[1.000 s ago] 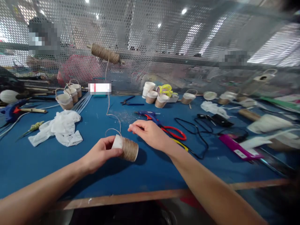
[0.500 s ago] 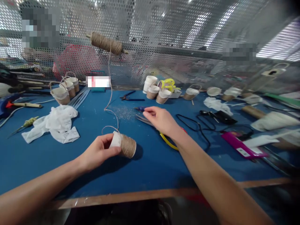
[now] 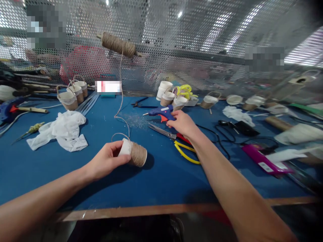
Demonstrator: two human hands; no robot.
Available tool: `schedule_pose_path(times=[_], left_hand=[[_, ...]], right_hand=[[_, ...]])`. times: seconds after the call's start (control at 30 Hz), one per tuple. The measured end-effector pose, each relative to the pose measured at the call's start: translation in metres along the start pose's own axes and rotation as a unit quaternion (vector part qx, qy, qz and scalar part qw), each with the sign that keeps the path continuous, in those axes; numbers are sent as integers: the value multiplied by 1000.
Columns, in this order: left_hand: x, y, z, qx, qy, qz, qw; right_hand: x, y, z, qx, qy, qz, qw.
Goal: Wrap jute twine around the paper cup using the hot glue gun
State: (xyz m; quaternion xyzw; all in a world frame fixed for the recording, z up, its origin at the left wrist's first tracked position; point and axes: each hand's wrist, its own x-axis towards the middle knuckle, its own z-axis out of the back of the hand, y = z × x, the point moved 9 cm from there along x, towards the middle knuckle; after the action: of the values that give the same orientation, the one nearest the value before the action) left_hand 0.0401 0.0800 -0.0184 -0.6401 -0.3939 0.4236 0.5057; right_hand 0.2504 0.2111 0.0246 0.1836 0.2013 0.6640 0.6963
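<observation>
My left hand (image 3: 107, 160) grips the white rim end of a small cup (image 3: 138, 154) that lies on its side, its lower part wrapped in brown twine. From the cup a thin strand (image 3: 121, 77) runs up to a twine spool (image 3: 118, 44) hung before the mesh. My right hand (image 3: 183, 123) is closed around the handle of a blue glue gun (image 3: 161, 111) with a red trigger, its nozzle pointing left. Just under the glue gun lie scissors (image 3: 188, 153) with yellow and red handles, partly hidden by my right wrist.
Blue pliers (image 3: 141, 103) lie behind the glue gun. Twine-wrapped cups (image 3: 68, 101) stand at the back left, others (image 3: 167, 98) at the back middle. A white cloth (image 3: 62, 129) is at left. Black cords and a purple device (image 3: 264, 161) lie at right.
The glue gun, earlier mostly hidden by my right hand, now shows in side view in its grip. My right hand has shifted slightly right. My left hand still holds the cup.
</observation>
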Motion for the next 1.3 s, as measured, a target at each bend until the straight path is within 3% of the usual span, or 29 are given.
schedule_pose_path(times=[0.13,0.23,0.3,0.43,0.93,1.3], left_hand=[[0,-4,2,22,5,-25,999],[0,-7,6,69,-1,-47,997],[1,-8,9,93,-7,-54,994],[3,-10,13,118,-19,-71,990],[7,-5,13,125,-17,-81,989],[21,-16,14,49,-35,-64,996]], right_hand=[[-39,23,6,110,73,49,990],[-66,39,-3,208,156,92,961],[-80,48,-6,249,175,133,943],[-94,53,-11,234,180,179,938],[-108,50,-20,118,201,177,956],[-95,56,-6,251,201,148,935]])
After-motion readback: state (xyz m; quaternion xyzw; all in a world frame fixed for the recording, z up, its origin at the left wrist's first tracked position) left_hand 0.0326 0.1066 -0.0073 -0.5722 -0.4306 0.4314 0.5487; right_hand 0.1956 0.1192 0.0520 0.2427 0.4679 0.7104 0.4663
